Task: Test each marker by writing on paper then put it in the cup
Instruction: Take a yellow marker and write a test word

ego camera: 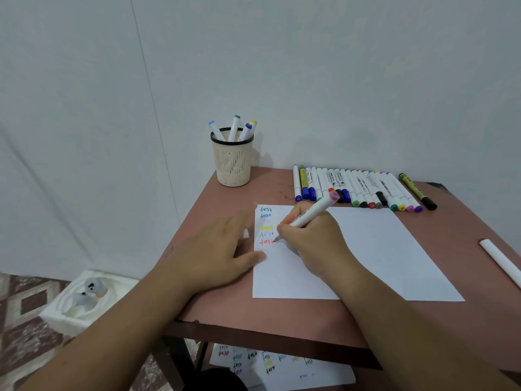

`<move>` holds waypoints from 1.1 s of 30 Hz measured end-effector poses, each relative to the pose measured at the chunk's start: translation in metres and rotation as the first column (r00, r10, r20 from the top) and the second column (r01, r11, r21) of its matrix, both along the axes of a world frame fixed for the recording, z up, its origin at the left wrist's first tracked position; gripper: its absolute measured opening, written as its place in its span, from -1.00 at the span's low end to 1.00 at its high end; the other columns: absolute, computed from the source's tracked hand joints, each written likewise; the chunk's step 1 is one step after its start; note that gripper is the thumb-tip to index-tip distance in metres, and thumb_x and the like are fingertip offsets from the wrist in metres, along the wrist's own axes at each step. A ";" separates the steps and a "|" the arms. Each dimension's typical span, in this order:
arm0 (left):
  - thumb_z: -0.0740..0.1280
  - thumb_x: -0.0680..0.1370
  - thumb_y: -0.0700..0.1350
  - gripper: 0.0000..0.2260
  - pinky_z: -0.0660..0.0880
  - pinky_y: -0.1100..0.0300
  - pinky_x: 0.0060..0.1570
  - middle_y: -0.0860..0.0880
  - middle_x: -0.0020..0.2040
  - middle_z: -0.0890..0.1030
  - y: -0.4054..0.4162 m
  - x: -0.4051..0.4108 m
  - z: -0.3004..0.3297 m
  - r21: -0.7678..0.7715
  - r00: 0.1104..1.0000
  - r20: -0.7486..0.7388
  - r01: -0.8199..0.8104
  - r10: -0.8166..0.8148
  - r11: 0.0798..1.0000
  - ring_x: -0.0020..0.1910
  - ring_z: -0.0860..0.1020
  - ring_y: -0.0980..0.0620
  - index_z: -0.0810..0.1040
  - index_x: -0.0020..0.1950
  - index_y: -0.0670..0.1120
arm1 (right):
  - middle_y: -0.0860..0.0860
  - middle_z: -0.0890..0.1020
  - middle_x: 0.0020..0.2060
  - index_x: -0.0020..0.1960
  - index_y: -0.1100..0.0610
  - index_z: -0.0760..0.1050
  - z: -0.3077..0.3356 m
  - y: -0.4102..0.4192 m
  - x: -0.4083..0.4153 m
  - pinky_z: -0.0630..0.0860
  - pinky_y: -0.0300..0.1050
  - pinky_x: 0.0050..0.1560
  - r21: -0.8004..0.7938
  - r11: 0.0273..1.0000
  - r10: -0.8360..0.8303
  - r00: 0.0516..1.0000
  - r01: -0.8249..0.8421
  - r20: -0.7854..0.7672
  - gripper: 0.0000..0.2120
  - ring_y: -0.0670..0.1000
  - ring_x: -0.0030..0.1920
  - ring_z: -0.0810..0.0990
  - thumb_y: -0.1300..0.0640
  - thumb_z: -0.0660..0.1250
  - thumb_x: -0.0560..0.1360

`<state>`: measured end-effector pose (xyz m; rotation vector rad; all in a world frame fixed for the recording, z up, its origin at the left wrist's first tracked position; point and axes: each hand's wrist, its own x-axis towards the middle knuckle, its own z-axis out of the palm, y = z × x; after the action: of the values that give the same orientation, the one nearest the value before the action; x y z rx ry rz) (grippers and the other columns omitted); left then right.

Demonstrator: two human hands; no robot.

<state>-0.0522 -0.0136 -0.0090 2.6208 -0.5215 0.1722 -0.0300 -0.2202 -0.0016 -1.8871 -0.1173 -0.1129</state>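
A white sheet of paper (375, 249) lies on the brown table (282, 314), with several coloured "test" words down its left edge. My right hand (313, 244) grips a white marker (313, 211) with a pink end, its tip touching the paper beside the red word. My left hand (217, 249) rests flat on the table at the paper's left edge, thumb on the sheet. A cream mesh cup (233, 159) with a black rim stands at the table's far left corner and holds several markers. A row of several markers (358, 189) lies beyond the paper.
A white cap or marker (500, 262) lies at the table's right edge. A yellow-black marker (417, 191) ends the row. On the floor lie another written sheet (282, 368) under the table and a white foam box (84, 300) to the left. A wall stands behind.
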 end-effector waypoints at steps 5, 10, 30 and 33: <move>0.21 0.69 -0.10 -0.31 0.42 0.30 0.09 0.14 -0.03 0.50 0.002 0.001 -0.003 -0.167 0.999 0.033 0.047 -0.042 0.985 0.00 0.48 0.14 -0.18 0.66 0.10 | 0.12 0.69 -0.31 -0.22 0.08 0.65 0.003 -0.005 0.000 0.60 0.13 -0.12 0.282 0.954 0.088 0.994 -0.103 0.066 -0.87 0.11 -0.26 0.67 0.23 0.58 0.38; 0.28 0.66 -0.17 -0.24 0.48 0.09 0.06 0.13 -0.07 0.51 0.002 0.003 -0.005 -0.211 0.995 0.053 0.088 -0.079 0.974 -0.06 0.51 0.07 -0.18 0.65 0.14 | 0.05 0.74 -0.25 -0.16 0.16 0.60 0.008 -0.004 -0.008 0.65 -0.02 -0.10 0.257 0.938 0.204 0.971 -0.231 0.127 -0.78 0.02 -0.22 0.71 0.27 0.63 0.33; 0.34 0.64 -0.14 -0.21 0.44 0.32 0.00 0.23 -0.05 0.56 0.000 -0.001 -0.003 -0.196 0.989 0.128 0.101 -0.076 0.975 -0.05 0.49 0.24 -0.17 0.62 0.21 | 0.12 0.75 -0.11 -0.17 0.11 0.67 0.007 -0.003 -0.009 0.67 0.09 -0.04 0.226 0.946 0.207 0.969 -0.234 0.134 -0.78 0.14 -0.09 0.73 0.22 0.68 0.27; 0.35 0.63 -0.17 -0.20 0.38 0.47 0.03 0.30 -0.02 0.54 -0.001 -0.006 -0.001 -0.129 0.977 0.169 0.154 -0.131 0.980 -0.02 0.47 0.27 -0.12 0.60 0.28 | 0.03 0.71 -0.20 -0.26 -0.05 0.65 0.005 -0.001 -0.010 0.67 0.04 -0.09 0.156 0.961 0.216 0.971 -0.229 0.098 -0.72 0.07 -0.11 0.70 0.22 0.71 0.25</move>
<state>-0.0586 -0.0150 -0.0098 2.4328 -0.7232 0.3618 -0.0401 -0.2211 0.0030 -1.6905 -0.3638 -0.0426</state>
